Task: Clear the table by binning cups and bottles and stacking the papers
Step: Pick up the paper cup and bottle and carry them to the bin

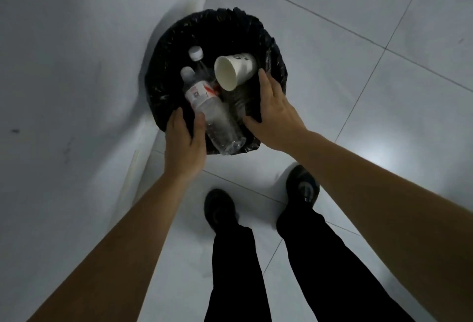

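1. While bent over black-lined bin [163, 70], 12 o'clock of shoes [220, 209]: reaching to its 6 o'clock rim.
2. Left hand [183, 139]: released, fingers straight, thumb beside labelled bottle [212, 114] lying in bin.
3. Right hand [273, 114]: released, fingers spread; paper cup [234, 70] at its 11 o'clock, within bin mouth.
4. Second capped bottle [196, 55] at bin's 10 o'clock.

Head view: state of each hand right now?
Left hand: open, holding nothing; thumb beside the bottle.
Right hand: open, fingers spread, holding nothing; fingertip near the cup.
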